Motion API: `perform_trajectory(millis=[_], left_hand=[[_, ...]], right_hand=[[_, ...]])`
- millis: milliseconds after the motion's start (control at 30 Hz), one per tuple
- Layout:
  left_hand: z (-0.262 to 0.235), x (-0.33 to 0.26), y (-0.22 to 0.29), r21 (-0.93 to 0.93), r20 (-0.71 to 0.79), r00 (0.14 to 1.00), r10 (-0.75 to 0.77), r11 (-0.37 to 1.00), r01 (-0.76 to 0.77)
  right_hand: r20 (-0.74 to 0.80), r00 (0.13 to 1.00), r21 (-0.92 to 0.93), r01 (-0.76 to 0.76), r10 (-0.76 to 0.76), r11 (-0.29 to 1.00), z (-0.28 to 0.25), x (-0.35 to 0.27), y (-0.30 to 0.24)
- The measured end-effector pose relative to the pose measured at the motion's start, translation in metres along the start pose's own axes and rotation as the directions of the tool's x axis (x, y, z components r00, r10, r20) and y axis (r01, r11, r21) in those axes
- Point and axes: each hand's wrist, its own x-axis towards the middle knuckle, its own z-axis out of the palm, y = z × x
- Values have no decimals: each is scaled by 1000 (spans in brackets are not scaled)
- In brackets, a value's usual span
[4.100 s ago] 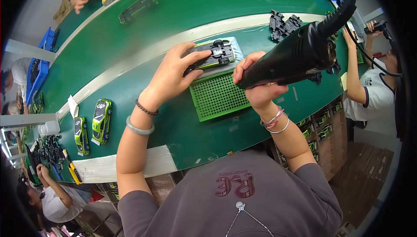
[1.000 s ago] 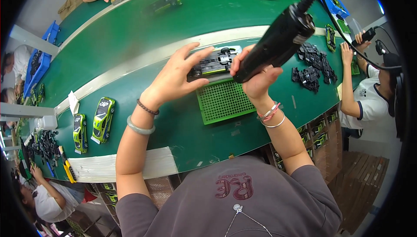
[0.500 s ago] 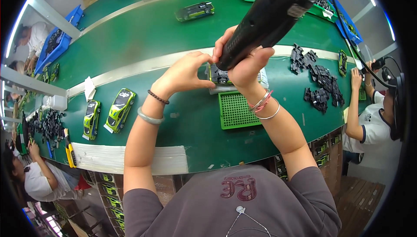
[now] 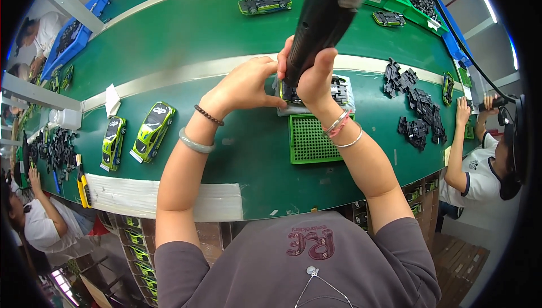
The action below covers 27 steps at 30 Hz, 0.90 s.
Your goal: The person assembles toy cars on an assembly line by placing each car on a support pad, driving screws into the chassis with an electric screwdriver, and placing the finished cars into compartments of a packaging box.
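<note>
My right hand (image 4: 315, 85) is wrapped around a black electric screwdriver (image 4: 322, 25), which leans slightly with its top end away from me. Its tip is hidden behind my hand. Beneath it, an upside-down toy car (image 4: 340, 90) with a black underside rests on a pale pad. My left hand (image 4: 237, 89) curves around the car's left end, thumb on the near side and fingers on the far side. Just nearer to me lies a green tray (image 4: 293, 141) with a perforated bottom, partly covered by my right wrist.
Two green toy cars (image 4: 153, 131) stand on the left of the green table. Black plastic chassis parts (image 4: 422, 106) lie in a pile on the right. Upside-down cars (image 4: 264, 4) sit on the belt beyond. Yellow-handled cutters (image 4: 83, 188) lie far left. Co-workers sit at both sides.
The screwdriver's top has swung left and it stands more upright. More of the car's underside shows to the right of my hand. The car on the belt has shifted right.
</note>
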Motion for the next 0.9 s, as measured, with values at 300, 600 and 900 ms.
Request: perform_trajectory(millis=[300,600,900], left_hand=[[6,-2,-10,12,-20,1000,15,1000,-15],[9,-7,-6,126,-100,992,73,990,-60],[42,-10,42,236,-176,968,178,962,-134]], right_hand=[[-53,999,29,6,-4,1000,2,6,4],[-118,992,268,82,-52,960,-13,0,-29],[-367,928,-112,32,-71,993,-129,-71,-54]])
